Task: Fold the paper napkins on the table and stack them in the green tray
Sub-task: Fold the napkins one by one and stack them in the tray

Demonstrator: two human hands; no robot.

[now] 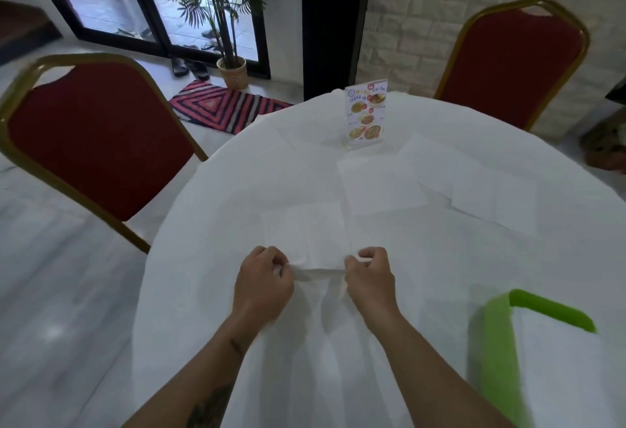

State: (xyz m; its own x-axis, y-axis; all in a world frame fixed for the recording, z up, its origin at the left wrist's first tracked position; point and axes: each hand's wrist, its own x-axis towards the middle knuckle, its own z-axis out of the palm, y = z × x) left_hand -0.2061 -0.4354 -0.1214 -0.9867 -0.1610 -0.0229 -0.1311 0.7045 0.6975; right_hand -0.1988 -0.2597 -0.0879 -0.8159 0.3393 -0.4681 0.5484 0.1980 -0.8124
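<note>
While we lean over the round table (210, 292) with its white cloth, our two hands work close together near its front edge. Our left hand (262, 287) has its fingers curled, and it pinches the near left corner of a white paper napkin (310, 238). Our right hand (371, 280) is curled the same way and pinches the near right corner. The near edge of the napkin is lifted and bunched between our hands, while the far part lies flat on the cloth.

To our right, near the table edge, sits the green tray (498, 353). White paper lies inside it, but we cannot tell how many sheets.

Farther out, more napkins lie flat and open on the cloth. One (382, 187) is just past the napkin we hold, and others (481, 190) spread out to the right, overlapping each other. More lie faintly on the far left side.

Behind them stands a small menu card (366, 116) with pictures of food. It has writing on it, but the words are too small to read.

Two red chairs with gold frames stand by the table, one on the left (95, 136) and one at the far right (511, 65).
</note>
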